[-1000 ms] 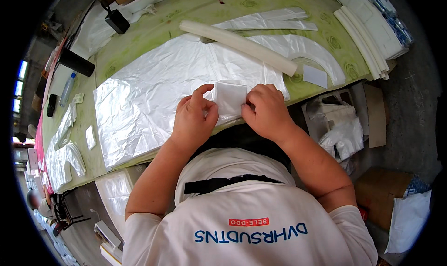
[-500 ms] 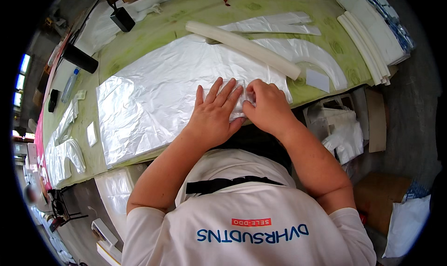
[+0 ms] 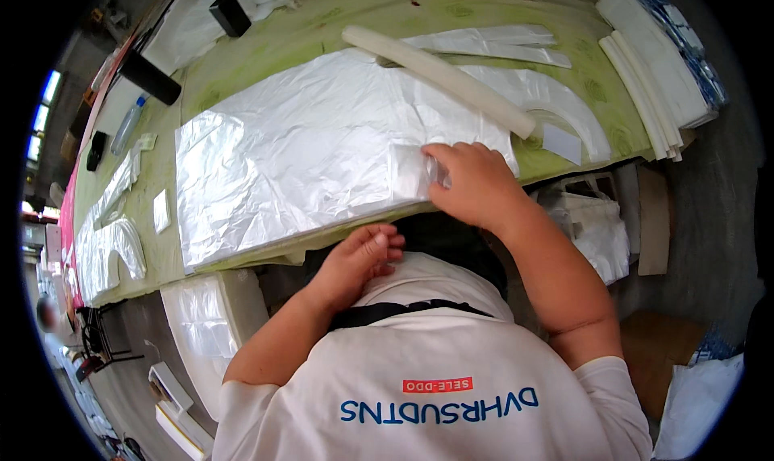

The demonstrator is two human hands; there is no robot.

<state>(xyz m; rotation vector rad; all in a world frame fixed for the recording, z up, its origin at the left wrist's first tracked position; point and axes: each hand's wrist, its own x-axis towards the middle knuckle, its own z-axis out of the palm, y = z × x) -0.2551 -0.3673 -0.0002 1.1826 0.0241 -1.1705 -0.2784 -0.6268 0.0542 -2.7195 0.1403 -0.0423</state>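
Packet (image 3: 409, 171) is lying on the sheet (image 3: 274, 154), right hand (image 3: 480, 185) touching its right edge, grip unclear, left hand (image 3: 359, 259) hanging half-open away from it, so with only 1 hand there, a slip could be letting its folds spring open.

Bright light across your table (image 3: 314, 29), glare on the sheet (image 3: 282, 150).
You see white highlights scattered over the wrinkled plastic, strong toward its left end, while the floor (image 3: 713, 235) at right stays dim and deep shadow sits under the table's near edge. At far left, panes (image 3: 51, 84) glow with bluish fringes. Fisheye bends your straight edges, black rounds the corners, and the left background looks soft.
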